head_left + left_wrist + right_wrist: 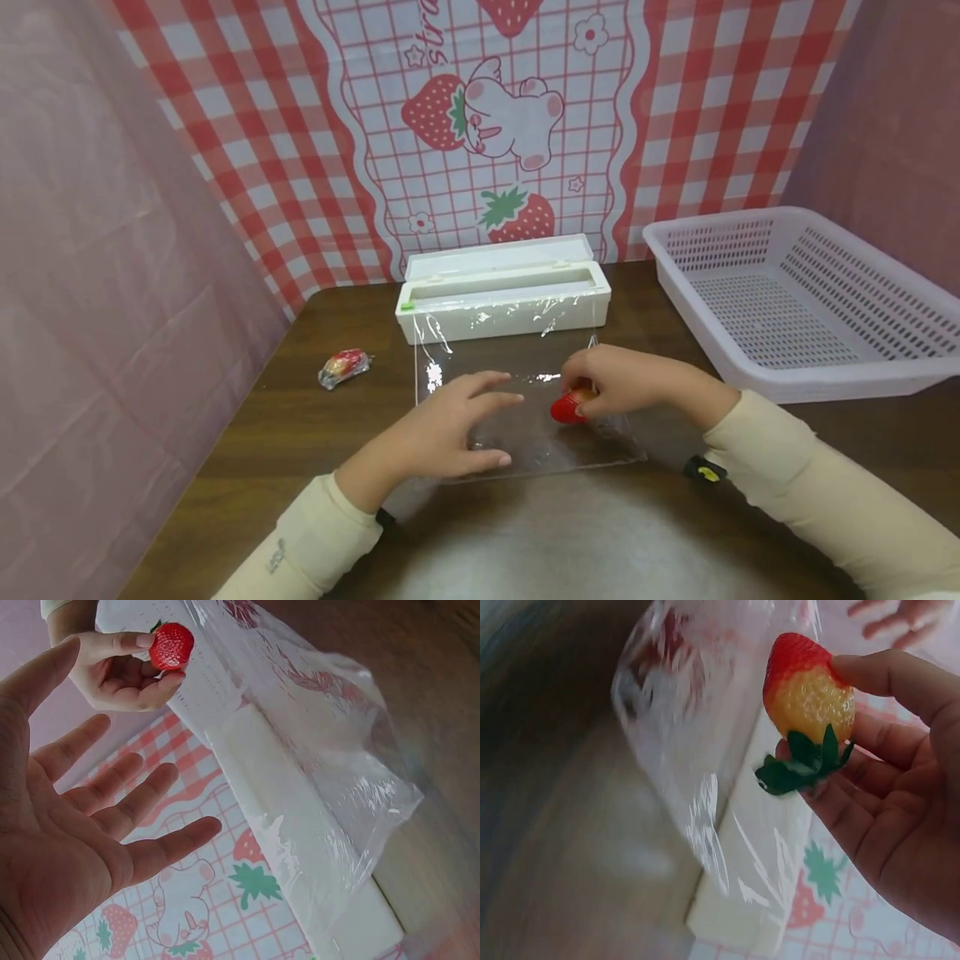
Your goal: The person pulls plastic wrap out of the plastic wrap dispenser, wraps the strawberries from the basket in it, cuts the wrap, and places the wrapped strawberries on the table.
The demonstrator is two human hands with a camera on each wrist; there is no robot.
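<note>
My right hand (618,379) pinches a strawberry (810,694), red at the tip and yellow toward its green leaves, between thumb and fingers. It is over a sheet of clear plastic wrap (517,417) that runs from the white wrap dispenser (506,315) toward me. My left hand (453,425) hovers at the left part of the sheet, fingers spread and holding nothing; its bare palm shows in the left wrist view. The dispenser's lid (498,256) stands raised at the back, with the film draped over its front wall.
A wrapped red and yellow fruit (344,367) lies at the left of the wooden table (255,450). On the right stands a white slotted basket (832,379). Behind the table hangs a red checked strawberry cloth (690,125).
</note>
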